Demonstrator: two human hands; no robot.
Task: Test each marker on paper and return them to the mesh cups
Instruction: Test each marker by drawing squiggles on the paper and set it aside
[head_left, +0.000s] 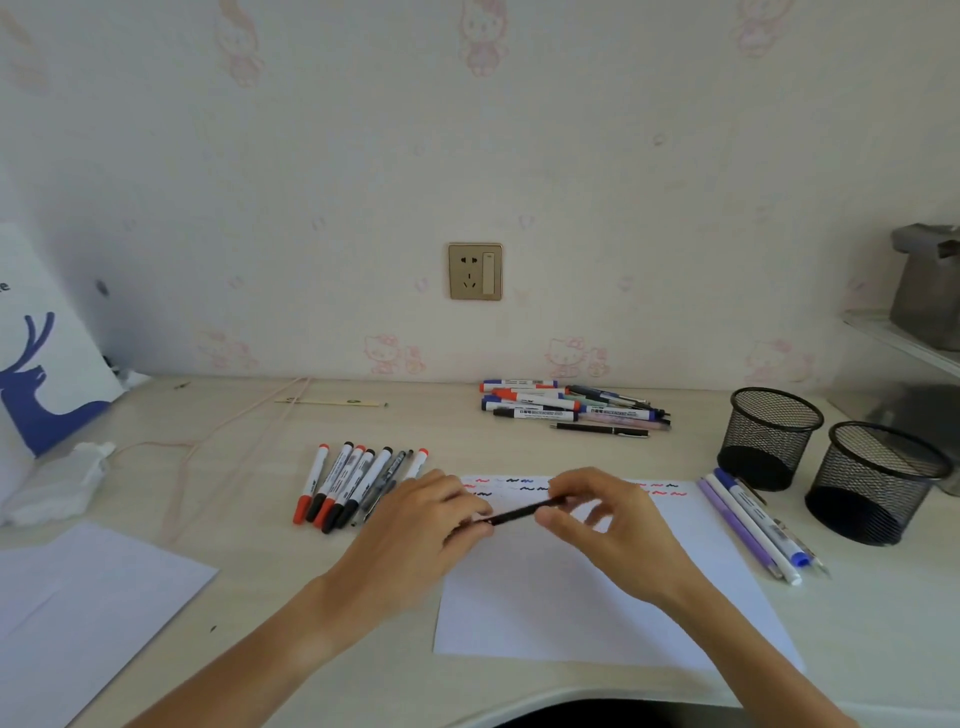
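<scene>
Risk, cap: we judge the black pen (524, 511) is being capped or uncapped, since each hand takes one end; a sharp tug could jerk the tip across the paper (597, 587) and leave a stray line.
Risk, mix-up: we see one row of markers (353, 483) left of the sheet, a heap (566, 408) at the back and a few pens (753, 525) on the right, so tested and untested ones could easily be confused.
Left hand (421, 525): its grip pinches the pen's near end.
Right hand (608, 512): thumb and forefinger pinch the far end; other fingers loose.
Pen: slim, dark, held tilted just above the paper; we cannot tell whether the cap is on.
Paper: short red, black and blue squiggles along its top edge.
Mesh cups (774, 436): both look empty, right side of the tabletop (260, 571).
</scene>
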